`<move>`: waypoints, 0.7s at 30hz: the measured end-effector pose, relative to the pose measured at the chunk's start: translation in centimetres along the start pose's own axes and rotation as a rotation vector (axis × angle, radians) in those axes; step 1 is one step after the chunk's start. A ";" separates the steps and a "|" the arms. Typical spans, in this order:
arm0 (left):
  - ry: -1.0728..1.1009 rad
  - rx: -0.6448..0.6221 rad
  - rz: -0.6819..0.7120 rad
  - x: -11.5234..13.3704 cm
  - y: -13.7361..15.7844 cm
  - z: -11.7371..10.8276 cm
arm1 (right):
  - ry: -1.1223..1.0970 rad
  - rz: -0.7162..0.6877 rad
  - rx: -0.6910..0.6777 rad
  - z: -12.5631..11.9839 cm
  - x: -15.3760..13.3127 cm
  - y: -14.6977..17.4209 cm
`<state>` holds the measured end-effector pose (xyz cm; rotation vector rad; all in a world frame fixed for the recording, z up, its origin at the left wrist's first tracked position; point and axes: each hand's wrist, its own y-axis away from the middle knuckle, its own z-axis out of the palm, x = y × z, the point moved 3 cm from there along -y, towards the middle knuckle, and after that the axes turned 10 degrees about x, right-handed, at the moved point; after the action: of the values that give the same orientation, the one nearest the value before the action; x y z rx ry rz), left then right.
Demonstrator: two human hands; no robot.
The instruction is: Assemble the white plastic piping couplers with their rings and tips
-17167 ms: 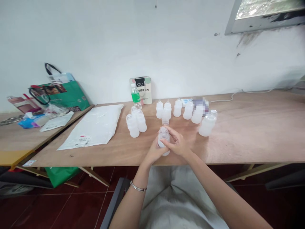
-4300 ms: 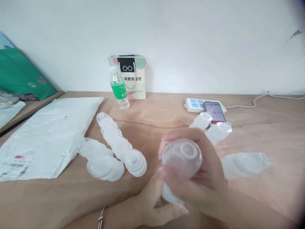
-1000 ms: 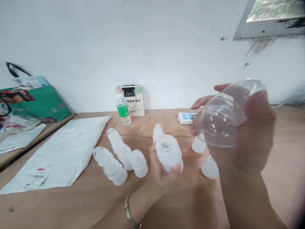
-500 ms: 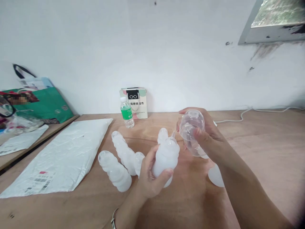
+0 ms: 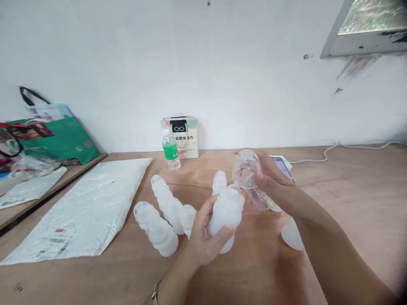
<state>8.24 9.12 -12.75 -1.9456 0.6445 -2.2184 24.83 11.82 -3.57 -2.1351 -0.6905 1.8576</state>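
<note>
My left hand (image 5: 206,237) is wrapped around a frosted white plastic bottle (image 5: 225,212) with a clear, rounded top, held slightly tilted above the table. Just right of that top, my right hand (image 5: 270,173) grips a clear, dome-shaped plastic cap (image 5: 246,169) between thumb and fingers. The cap's lower edge is close to the bottle's top; I cannot tell whether they touch. Another clear plastic piece (image 5: 259,198) shows beneath the right hand, partly hidden. Several similar wavy frosted bottles stand nearby, including a front-left bottle (image 5: 155,228), a bottle behind it (image 5: 167,203) and a far bottle (image 5: 219,182).
A white mailing bag (image 5: 82,203) lies on the wooden table (image 5: 235,281) at left. A green-labelled water bottle (image 5: 171,150) and a paper bag (image 5: 190,146) stand by the wall. Behind my right hand lies a phone (image 5: 282,166). A round white piece (image 5: 291,235) rests beside my right forearm.
My right hand has moved left and slightly down with the clear cap, nearer the bottle's top. The held bottle has shifted slightly right. The phone behind my right hand now shows.
</note>
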 end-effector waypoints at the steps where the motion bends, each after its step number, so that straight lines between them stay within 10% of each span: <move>1: 0.007 0.002 0.001 -0.1 0.0 0.1 | 0.010 0.016 -0.031 -0.1 0.0 0.1; 8: 0.044 0.004 0.013 -0.6 -0.1 0.5 | -0.087 0.203 -0.040 0.3 1.7 1.3; 21: -0.012 -0.133 0.008 -2.7 0.7 0.4 | -0.155 0.082 0.274 0.1 5.4 3.9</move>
<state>8.93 9.40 -15.40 -2.0109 0.8165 -2.2098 26.00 11.13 -10.11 -1.8878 -0.3564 2.0430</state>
